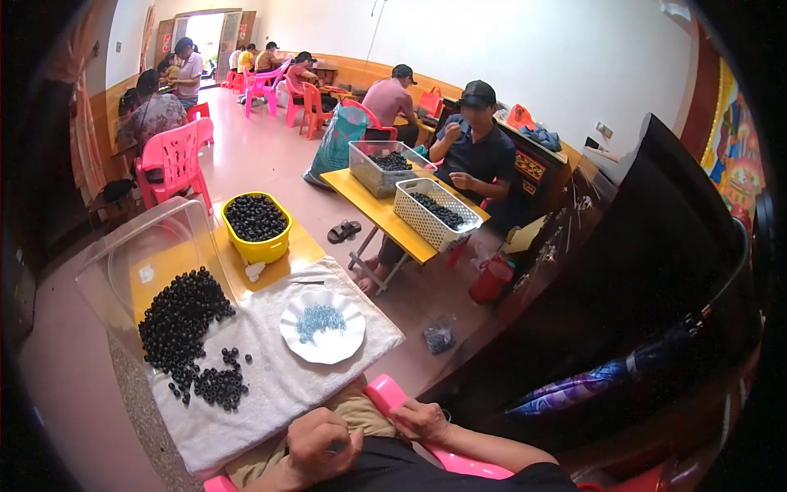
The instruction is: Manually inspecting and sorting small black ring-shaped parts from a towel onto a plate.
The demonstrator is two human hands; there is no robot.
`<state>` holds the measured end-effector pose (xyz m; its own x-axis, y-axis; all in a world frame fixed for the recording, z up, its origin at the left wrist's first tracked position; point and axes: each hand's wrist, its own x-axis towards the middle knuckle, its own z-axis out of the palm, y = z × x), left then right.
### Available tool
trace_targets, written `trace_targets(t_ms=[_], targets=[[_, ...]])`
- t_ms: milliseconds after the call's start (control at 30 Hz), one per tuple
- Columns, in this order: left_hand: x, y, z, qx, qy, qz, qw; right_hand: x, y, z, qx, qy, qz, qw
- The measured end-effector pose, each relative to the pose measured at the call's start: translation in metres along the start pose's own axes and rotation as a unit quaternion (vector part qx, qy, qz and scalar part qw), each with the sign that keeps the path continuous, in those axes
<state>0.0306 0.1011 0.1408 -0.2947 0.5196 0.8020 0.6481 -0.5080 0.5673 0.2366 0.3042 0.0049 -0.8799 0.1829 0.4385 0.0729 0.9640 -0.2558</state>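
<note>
My left hand (318, 443) is over my lap, fingers curled in; what they hold, if anything, is too small to tell. On the right, my right hand (420, 420) closes over the armrest (384, 392) of a pink plastic chair. In front of me a white towel (283, 385) covers part of a yellow table. A white scalloped plate (343, 351) on it bears a heap of thin pale-blue pieces (320, 322). To the left, many small black ring-shaped parts (184, 316) spill from a clear plastic bin (111, 275) tipped on its side.
A yellow basket (261, 244) full of black parts stands at the table's far side. Across from me, a person (475, 148) sits at another table with a clear bin (369, 182) and a white basket (422, 225). A folded umbrella (590, 385) lies right; slippers (344, 230) are on the floor.
</note>
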Motion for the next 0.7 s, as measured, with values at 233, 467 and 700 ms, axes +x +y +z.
trace_targets(t_ms=[233, 467, 700], targets=[[-0.009, -0.016, 0.004, -0.016, -0.030, -0.075, 0.997, 0.000, 0.001, 0.000, 0.007, 0.000, -0.002, 1.000], [-0.025, -0.035, 0.007, -0.035, -0.054, -0.235, 0.970, 0.001, 0.000, 0.000, 0.013, 0.000, -0.001, 1.000], [-0.038, -0.054, 0.007, -0.058, -0.075, -0.281, 0.955, -0.001, 0.000, 0.000, 0.006, -0.007, 0.003, 1.000]])
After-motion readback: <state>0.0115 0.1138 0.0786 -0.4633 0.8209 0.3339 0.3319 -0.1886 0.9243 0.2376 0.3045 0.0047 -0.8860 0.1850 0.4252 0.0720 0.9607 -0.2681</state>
